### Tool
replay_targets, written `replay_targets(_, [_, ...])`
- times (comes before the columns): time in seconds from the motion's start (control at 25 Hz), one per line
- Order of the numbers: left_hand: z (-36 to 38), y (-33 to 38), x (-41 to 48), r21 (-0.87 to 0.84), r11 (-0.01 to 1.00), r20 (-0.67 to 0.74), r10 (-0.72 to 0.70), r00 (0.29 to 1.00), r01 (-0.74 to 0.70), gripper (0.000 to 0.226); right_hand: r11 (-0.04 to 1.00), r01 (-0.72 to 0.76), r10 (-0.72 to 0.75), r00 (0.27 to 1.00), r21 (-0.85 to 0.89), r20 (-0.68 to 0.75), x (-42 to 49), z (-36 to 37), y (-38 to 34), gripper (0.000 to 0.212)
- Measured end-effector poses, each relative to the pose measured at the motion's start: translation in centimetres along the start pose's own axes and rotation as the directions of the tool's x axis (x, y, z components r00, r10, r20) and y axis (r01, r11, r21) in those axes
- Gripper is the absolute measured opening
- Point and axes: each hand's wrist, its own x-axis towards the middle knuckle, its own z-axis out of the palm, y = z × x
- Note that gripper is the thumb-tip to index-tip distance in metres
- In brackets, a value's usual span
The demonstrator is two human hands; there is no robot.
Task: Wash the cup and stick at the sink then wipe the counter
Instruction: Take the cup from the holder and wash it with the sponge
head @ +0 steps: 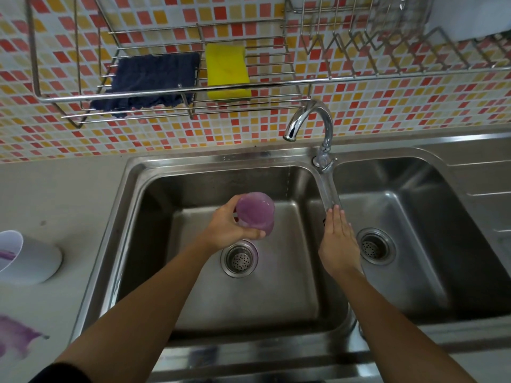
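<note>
My left hand (226, 226) grips a clear cup (255, 212) tinted purple, holding it over the left basin of the steel sink (132, 189), above the drain. A thin stream of water falls from the faucet (312, 120) just right of the cup. My right hand (338, 241) is flat with straight fingers over the divider between the two basins, its fingertips by the faucet's lever handle (329, 189). No stick is visible.
A purple spill (16, 335) stains the counter at the lower left, near a white cup (30, 257) lying on its side. On the wire wall rack (177, 92) lie a dark blue cloth (152, 78) and a yellow sponge (226, 70).
</note>
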Motion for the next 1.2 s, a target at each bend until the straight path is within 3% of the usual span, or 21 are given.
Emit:
replay_targets(0.2, [-0.9,-0.4,0.5,0.107,0.994,-0.029,0.041,0.999,-0.038,0.083,1.000,-0.001,0.001,1.000,-0.013,0.004,0.0,0.1,0.1,0.064])
replay_targets(0.4, [-1.4,-1.1,1.8,0.493,0.864,-0.087,0.169,0.982,-0.105,0.090,0.999,-0.004,0.004,1.000,-0.033,0.007,0.0,0.1,0.1,0.066])
replay_targets(0.6, [-2.1,-1.1,2.2,0.780,0.616,-0.017,0.201,0.980,-0.113,0.085,1.000,0.009,-0.009,1.000,-0.030,-0.010,0.0,0.3,0.0,0.065])
replay_targets(0.84, [-2.9,-0.5,1.9,0.898,0.373,0.106,0.334,0.937,-0.234,0.073,0.999,0.008,-0.008,1.000,-0.049,-0.004,0.1,0.5,0.1,0.063])
replay_targets(1.12, [-3.7,1.3,1.9,0.892,-0.145,0.431,0.557,0.710,-0.427,0.084,0.994,0.011,-0.006,0.999,-0.109,0.052,0.0,-0.1,-0.2,0.066])
replay_targets(1.2, [-3.8,2.0,1.4,0.861,-0.233,0.494,0.591,0.638,-0.452,0.083,0.995,0.008,-0.006,1.000,-0.099,0.023,0.1,0.1,-0.2,0.067])
